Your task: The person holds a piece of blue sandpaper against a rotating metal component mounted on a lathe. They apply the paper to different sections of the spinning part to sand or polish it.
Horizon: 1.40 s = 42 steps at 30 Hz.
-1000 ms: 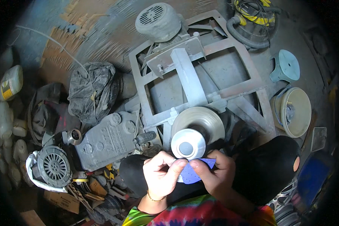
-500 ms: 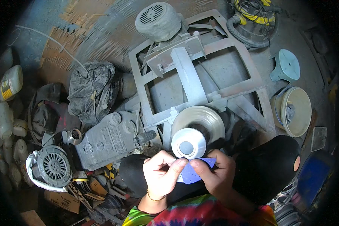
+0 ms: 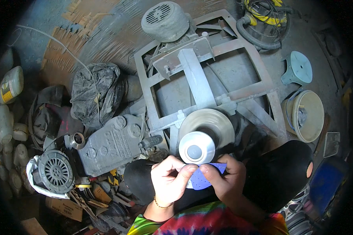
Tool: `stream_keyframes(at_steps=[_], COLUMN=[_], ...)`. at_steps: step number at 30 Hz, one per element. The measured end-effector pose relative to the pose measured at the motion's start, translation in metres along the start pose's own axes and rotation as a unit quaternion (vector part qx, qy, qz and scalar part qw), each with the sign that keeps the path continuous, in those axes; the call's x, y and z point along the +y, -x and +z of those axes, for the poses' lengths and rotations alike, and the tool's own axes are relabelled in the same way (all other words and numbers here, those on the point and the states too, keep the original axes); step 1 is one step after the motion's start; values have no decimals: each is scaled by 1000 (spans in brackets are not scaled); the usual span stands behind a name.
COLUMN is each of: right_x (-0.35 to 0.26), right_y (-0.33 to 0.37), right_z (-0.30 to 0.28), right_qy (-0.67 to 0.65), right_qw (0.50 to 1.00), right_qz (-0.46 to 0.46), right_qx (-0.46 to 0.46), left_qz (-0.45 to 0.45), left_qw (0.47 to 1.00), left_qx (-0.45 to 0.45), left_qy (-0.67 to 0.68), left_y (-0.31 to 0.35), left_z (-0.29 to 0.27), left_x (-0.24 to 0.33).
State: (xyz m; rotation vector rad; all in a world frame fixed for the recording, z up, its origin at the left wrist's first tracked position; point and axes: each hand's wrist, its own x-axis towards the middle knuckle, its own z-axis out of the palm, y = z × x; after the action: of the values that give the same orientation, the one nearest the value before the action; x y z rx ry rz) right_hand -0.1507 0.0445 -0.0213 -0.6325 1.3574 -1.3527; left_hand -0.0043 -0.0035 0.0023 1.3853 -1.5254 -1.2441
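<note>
A piece of purple sandpaper dotted with small holes is pinched between both my hands, folded, with a pale side showing at its left. My left hand closes its thumb and fingers on its left edge, a bracelet around that wrist. My right hand grips the other side, its thumb pressing down beside my left thumb. Just beyond my fingertips is a round silver metal piece with a stepped, ring-shaped face. It sits in front of a larger round metal wheel. Whether the sandpaper touches the silver piece, I cannot tell.
A steel frame carrying a dusty motor stands ahead. At left are a grey case, a black plastic bag and a round vented machine. A bucket and a pale blue stool are at right.
</note>
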Motion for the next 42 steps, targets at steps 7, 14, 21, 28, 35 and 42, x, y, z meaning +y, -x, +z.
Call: stream_keyframes(at_steps=[7,14,21,28,35,42], right_x=[-6,-5,-3,0,-34,-84], right_y=[-1,1,1,7,22,5], right_z=[1,-1,-4,-6,-23,-33], right_qy=[-12,-32,-7,-11,-89,197], right_qw=[1000,999,1000,999,975,880], right_qz=[1,4,3,-29,-154,-433], right_qx=[-2,-8,1,-21,-130,10], left_qz=[8,34,58,93,194,456], left_qw=[1000,999,998,995,979,840], left_qx=[-3,-1,1,-7,-52,-203], left_qy=[-5,-24,-36,-42,-26,-213], left_y=[0,1,1,5,0,-77], left_z=[0,1,6,-4,-10,-17], left_x=[0,-1,-3,-7,38,111])
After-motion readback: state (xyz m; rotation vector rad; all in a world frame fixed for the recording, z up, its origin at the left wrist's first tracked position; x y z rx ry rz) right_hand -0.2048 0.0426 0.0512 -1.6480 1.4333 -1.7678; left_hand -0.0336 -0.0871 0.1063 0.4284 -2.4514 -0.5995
